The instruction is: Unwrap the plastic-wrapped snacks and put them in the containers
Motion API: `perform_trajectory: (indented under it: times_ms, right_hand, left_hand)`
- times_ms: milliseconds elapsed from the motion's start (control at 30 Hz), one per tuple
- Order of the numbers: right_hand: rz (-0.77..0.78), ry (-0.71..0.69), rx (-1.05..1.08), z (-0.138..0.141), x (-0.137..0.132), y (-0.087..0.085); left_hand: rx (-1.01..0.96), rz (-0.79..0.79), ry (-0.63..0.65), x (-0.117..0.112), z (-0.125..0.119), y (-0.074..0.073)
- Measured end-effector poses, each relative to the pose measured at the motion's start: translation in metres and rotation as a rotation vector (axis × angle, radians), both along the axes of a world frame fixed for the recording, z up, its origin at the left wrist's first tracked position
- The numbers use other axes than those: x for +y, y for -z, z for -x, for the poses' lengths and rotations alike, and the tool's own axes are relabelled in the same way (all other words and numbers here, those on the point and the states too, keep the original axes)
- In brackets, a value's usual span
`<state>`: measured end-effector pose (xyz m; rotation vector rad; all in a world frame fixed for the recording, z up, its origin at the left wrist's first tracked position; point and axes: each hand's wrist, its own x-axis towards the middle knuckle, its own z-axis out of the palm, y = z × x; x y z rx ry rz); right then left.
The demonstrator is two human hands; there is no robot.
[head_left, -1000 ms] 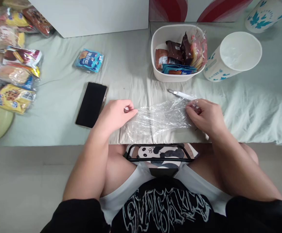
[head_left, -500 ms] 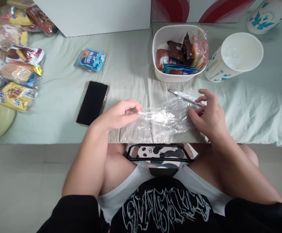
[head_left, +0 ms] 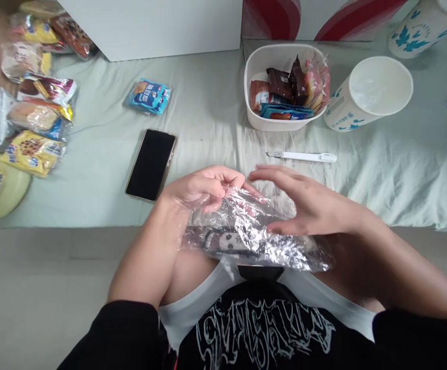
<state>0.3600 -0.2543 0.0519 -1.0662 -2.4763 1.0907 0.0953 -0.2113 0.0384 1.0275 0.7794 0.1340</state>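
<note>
A crinkled clear plastic bag (head_left: 246,221) hangs over the table's front edge, above my lap. My left hand (head_left: 216,187) is closed on its upper edge, thumb against the curled fingers. To the right, my right hand (head_left: 304,200) has its thumb and fingers spread wide, close over the film; the frame does not settle whether it touches. Through the bag shows a blurred panda-printed case (head_left: 227,240) on my lap. Beyond my right hand, a white craft knife (head_left: 304,156) lies flat on the cloth, its blade pointing left.
Behind the knife stand a white bin (head_left: 254,121) of wrapped snacks and a paper cup (head_left: 339,115). A black phone (head_left: 151,164) and a blue snack packet (head_left: 149,96) lie to the left. Several wrapped snacks and a yellow lidded tub (head_left: 0,190) line the far left.
The plastic bag has been lifted off the table and drawn toward my body, uncovering the craft knife. My right hand has moved left and opened; my left hand has shifted slightly right.
</note>
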Motion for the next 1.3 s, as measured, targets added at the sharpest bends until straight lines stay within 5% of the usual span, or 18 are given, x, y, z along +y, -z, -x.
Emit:
perform_trajectory:
  times_ms: [100, 200, 333, 400, 500, 667, 767, 900, 1100, 1300]
  right_hand:
    - [0.353, -0.157, 0.003, 0.017, 0.014, -0.003]
    - [0.513, -0.134, 0.08, 0.017, 0.017, 0.005]
    - [0.505, 0.144, 0.285, 0.01, 0.008, 0.028]
    - [0.458, 0.355, 0.379, 0.01, 0.004, 0.04]
    - [0.383, 0.588, 0.454, 0.014, 0.001, 0.053]
    - [0.452, 0.627, 0.575, 0.011, 0.001, 0.061]
    - [0.454, 0.67, 0.634, 0.004, 0.003, 0.065]
    - [0.525, 0.635, 0.577, 0.001, 0.008, 0.068]
    - [0.582, 0.674, 0.532, 0.008, 0.008, 0.065]
    - [0.559, 0.685, 0.571, 0.009, 0.006, 0.066]
  left_hand:
    - [-0.014, 0.005, 0.019, 0.002, 0.001, 0.001]
    - [-0.047, -0.046, -0.141, 0.004, 0.004, 0.001]
    - [-0.013, -0.242, -0.463, 0.004, -0.002, 0.003]
    - [-0.001, -0.319, -0.512, 0.003, -0.01, 0.011]
    - [-0.137, -0.3, -0.406, 0.001, -0.025, 0.033]
    - [-0.057, -0.49, -0.338, 0.001, -0.045, 0.063]
    - [0.012, -0.556, -0.305, 0.003, -0.045, 0.062]
    - [0.02, -0.386, -0.238, 0.006, -0.038, 0.054]
    - [-0.087, -0.298, -0.368, 0.012, -0.03, 0.054]
    - [0.056, -0.365, -0.226, 0.007, -0.032, 0.049]
